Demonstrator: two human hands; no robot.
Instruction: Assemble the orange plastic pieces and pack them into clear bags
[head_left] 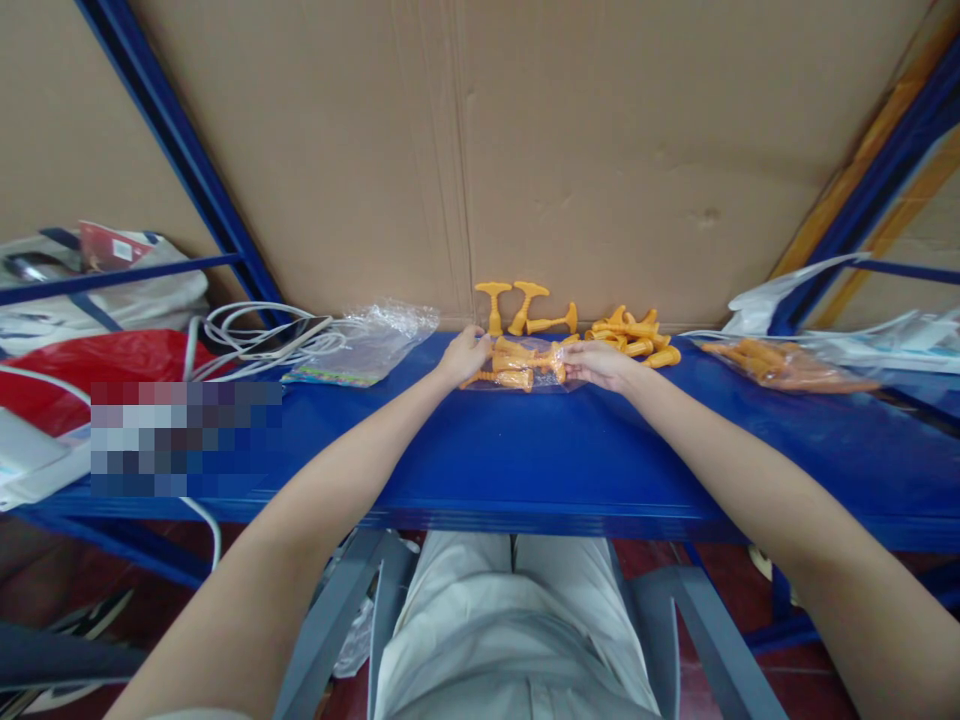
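Observation:
A clear plastic bag (517,378) holding several orange T-shaped plastic pieces lies near the back of the blue table. My left hand (465,355) is closed on the bag's left end. At its right end, the fingers of my right hand (596,362) pinch the plastic. Behind the bag, two orange pieces (494,305) stand with their crossbars up, and another (553,320) lies on its side. A loose pile of orange pieces (637,335) sits just beyond my right hand.
Another bag of orange pieces (780,365) lies on the right of the blue table (510,460). Clear bags (367,345), coiled white cables (262,335) and a red bag (142,360) are at left. Cardboard (585,160) rises behind.

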